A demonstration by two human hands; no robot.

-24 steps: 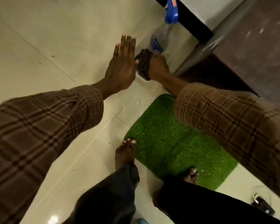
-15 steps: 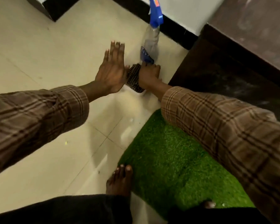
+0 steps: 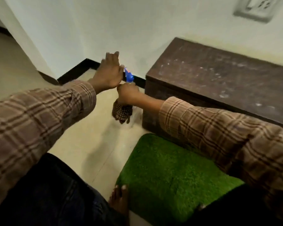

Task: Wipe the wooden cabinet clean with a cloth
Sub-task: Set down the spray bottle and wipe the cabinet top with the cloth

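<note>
The low dark wooden cabinet [image 3: 219, 75] stands against the wall on the right, its top speckled with dust. My right hand [image 3: 127, 93] is closed around a dark checked cloth [image 3: 122, 111], which hangs off the floor just left of the cabinet's end. A spray bottle's blue head [image 3: 129, 76] shows right above that hand; its clear body is mostly hidden behind the hand and cloth. My left hand [image 3: 109, 74] is flat with fingers extended, beside the blue head and holding nothing.
A green grass-like mat [image 3: 170, 168] lies on the tiled floor in front of the cabinet. My bare foot [image 3: 119, 199] is at its near left edge. Black skirting [image 3: 82, 67] runs along the white wall, and a wall socket [image 3: 255, 8] sits high on the right.
My right hand has lifted the cloth off the floor, where it lay by the bottle. My left hand moved up next to the spray head. The view has tilted up toward the wall and cabinet.
</note>
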